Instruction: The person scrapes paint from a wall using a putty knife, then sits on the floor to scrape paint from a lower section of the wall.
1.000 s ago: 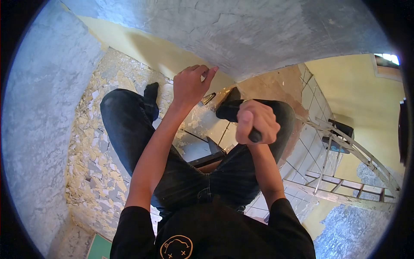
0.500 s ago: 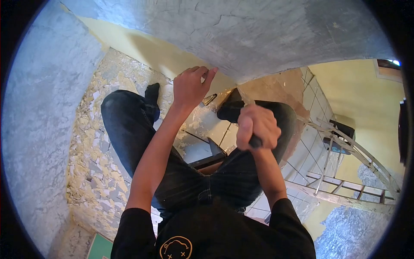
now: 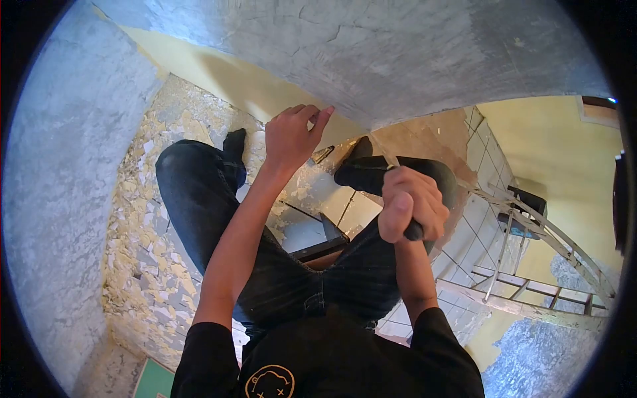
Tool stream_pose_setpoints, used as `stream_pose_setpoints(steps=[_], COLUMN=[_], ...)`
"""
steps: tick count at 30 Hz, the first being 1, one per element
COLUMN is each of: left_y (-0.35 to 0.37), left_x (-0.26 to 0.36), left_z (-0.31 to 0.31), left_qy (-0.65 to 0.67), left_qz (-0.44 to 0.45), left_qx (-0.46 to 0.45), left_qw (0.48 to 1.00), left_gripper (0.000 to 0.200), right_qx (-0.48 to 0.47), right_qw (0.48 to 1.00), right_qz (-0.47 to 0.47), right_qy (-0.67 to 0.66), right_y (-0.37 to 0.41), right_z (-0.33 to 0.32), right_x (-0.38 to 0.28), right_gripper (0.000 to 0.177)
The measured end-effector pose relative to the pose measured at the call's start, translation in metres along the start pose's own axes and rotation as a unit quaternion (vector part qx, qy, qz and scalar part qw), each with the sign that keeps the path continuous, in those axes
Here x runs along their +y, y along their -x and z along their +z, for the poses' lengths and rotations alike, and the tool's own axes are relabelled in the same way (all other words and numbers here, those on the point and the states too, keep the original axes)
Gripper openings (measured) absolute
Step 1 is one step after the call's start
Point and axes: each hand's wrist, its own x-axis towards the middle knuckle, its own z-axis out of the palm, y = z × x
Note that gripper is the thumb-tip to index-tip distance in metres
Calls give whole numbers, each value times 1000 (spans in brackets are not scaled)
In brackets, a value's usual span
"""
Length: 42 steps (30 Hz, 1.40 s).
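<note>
My right hand (image 3: pixel 413 204) is closed around the black handle (image 3: pixel 414 230) of a scraper-like tool with a narrow metal blade (image 3: pixel 389 156). The blade points up and left, toward the bottom edge of the wall. My left hand (image 3: pixel 292 138) has its thumb apart from its bent fingers, holds nothing, and rests against the strip of yellow paint (image 3: pixel 255 93). Above that strip the wall is bare grey plaster (image 3: pixel 398 56). On the floor between the feet lies a small dark and yellowish object (image 3: pixel 323 154), too small to name.
Paint flakes (image 3: pixel 149 265) litter the floor on the left, along another grey wall (image 3: pixel 60 199). A ladder (image 3: pixel 531 302) lies at the right on white tiles, near a dark chair-like object (image 3: pixel 524 205). Brown sheeting (image 3: pixel 424 136) covers floor by the wall. A green panel (image 3: pixel 152 379) is at lower left.
My right hand has moved right and slightly down with the tool, drawing the blade away from the wall's lower edge. My left hand has stayed nearly still.
</note>
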Motion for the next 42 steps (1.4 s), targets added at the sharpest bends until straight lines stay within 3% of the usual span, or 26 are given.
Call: stream_pose_setpoints(steps=[3, 8, 11, 13, 15, 16, 17, 19, 21, 23, 26, 27, 29, 31, 33, 34, 36, 37, 39, 42], left_y=[3, 2, 2, 1, -2, 1, 4, 1, -2, 4, -3, -3, 0, 0, 3, 1, -3, 0, 2, -2], left_x=[0, 2, 4, 3, 1, 1, 2, 0, -1, -1, 2, 1, -1, 4, 6, 1, 5, 7, 5, 5], left_z=[-2, -2, 0, 0, -1, -1, 0, 1, -1, -3, -1, -1, -3, -1, 1, 0, -5, -6, -3, -3], left_qy=[-2, 4, 3, -14, -10, -4, -3, -12, -5, 6, 5, 6, 9, 6, 2, -15, -14, -6, -2, -3], left_qz=[2, -8, 11, -2, 2, 7, 8, 5, 2, -1, 16, 7, -5, 12, 8, -4, -7, -8, -3, 5], left_qx=[-10, 10, 15, -1, 10, 14, 11, 2, 13, 11, 18, 16, 19, 27, 14, 0, 13, 16, 17, 22], left_qw=[1000, 1000, 1000, 1000, 1000, 1000, 1000, 1000, 1000, 1000, 1000, 1000, 1000, 1000, 1000, 1000, 1000, 1000, 1000, 1000], left_gripper=[37, 37, 37, 37, 37, 37, 37, 37, 37, 36, 36, 36, 35, 35, 35, 35, 35, 36, 36, 36], right_qx=[4, 43, 38, 34, 50, 25, 15, -6, 43, 33, -18, -18, 16, 31, -30, -27, 19, 18, 10, 40], right_qw=[995, 999, 996, 995, 999, 996, 992, 989, 999, 998, 984, 984, 999, 989, 983, 984, 1000, 999, 984, 997], right_qz=[15, -4, 44, 34, -2, 42, 1, 17, 11, 47, 40, 34, 42, -30, 63, 56, 24, 28, 32, 38], right_qy=[101, 0, 73, 82, 3, 81, 122, 144, 21, -6, 174, 172, 12, 139, 171, 167, 5, 1, 173, 51], right_y=[6, -6, -1, -5, -8, 3, 1, 5, 0, 2, 3, 0, -2, 8, 9, 5, -1, -1, 2, 1], right_z=[8, 3, 9, 10, 8, 4, 10, 11, 6, 3, 11, 9, 3, 9, 8, 6, 0, 4, 10, 12], right_x=[16, -4, 12, 6, -2, 3, 10, 10, -4, -6, 6, -1, -10, 16, 12, 7, -5, -1, 13, 9], right_gripper=[27, 32, 38, 38, 30, 21, 23, 23, 21, 21, 24, 24, 19, 20, 20, 20, 19, 19, 25, 25])
